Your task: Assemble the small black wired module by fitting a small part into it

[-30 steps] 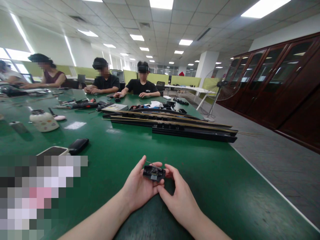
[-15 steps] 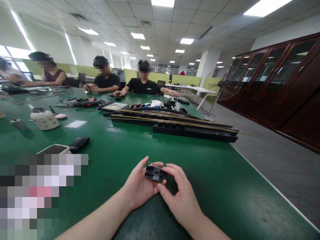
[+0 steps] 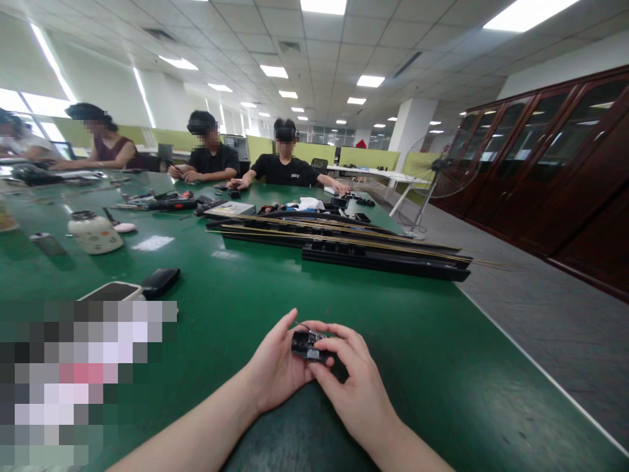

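Note:
Above the near part of the green table (image 3: 236, 314), my left hand (image 3: 275, 370) cradles a small black plastic part (image 3: 299, 344), its fingers curled beneath. The part looks like an open housing, with metal bits inside, a pale grey patch on its front and a thin dark wire by my left thumb. From the right, my right hand (image 3: 361, 380) grips the same part, with the thumb at its lower edge and the fingertips over its top. Those fingertips hide its right end, so its exact kind cannot be made out.
Ahead lie long black rails (image 3: 383, 262) with thin brass-coloured rods (image 3: 344, 237). To the left are a phone (image 3: 113, 291), a black case (image 3: 161, 280) and a patterned jar (image 3: 95, 233). Several people sit across the table, and a standing fan (image 3: 435, 167) is at the right.
My right fingers have moved further over the black part, covering more of its right side. The part has shifted slightly to the right and tilted a little in my left hand.

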A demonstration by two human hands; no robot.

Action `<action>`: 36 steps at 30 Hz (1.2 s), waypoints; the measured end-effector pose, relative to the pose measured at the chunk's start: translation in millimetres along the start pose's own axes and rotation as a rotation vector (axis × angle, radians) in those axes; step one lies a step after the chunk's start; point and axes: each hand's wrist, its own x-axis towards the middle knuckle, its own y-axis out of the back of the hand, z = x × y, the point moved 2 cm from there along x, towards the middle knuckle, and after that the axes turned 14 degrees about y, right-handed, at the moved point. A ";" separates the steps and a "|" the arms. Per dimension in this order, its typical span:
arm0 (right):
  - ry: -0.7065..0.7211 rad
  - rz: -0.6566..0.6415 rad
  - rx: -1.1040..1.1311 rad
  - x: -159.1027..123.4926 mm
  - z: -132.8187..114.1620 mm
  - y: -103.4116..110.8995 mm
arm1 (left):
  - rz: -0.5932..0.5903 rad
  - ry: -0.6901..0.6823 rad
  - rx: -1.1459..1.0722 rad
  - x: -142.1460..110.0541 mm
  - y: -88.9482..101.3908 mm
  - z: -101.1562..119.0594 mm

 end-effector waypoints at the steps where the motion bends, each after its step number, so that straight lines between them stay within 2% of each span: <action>1: 0.006 0.003 0.002 -0.1 -0.2 0.1 | 0.003 -0.001 0.002 0.2 -0.1 0.0; 18: 0.099 0.150 0.076 0.8 -3.3 5.2 | 0.061 -0.004 -0.028 0.9 5.5 -1.5; 24: 0.038 0.206 0.092 -1.3 -1.7 6.8 | 0.125 -0.009 -0.045 0.5 4.6 -0.3; 32: -0.079 0.260 0.095 -3.5 -0.2 7.3 | 0.116 0.001 -0.020 0.1 6.6 -1.2; 36: -0.091 0.280 0.093 -5.0 1.0 6.9 | 0.114 0.001 -0.015 0.4 5.6 -0.6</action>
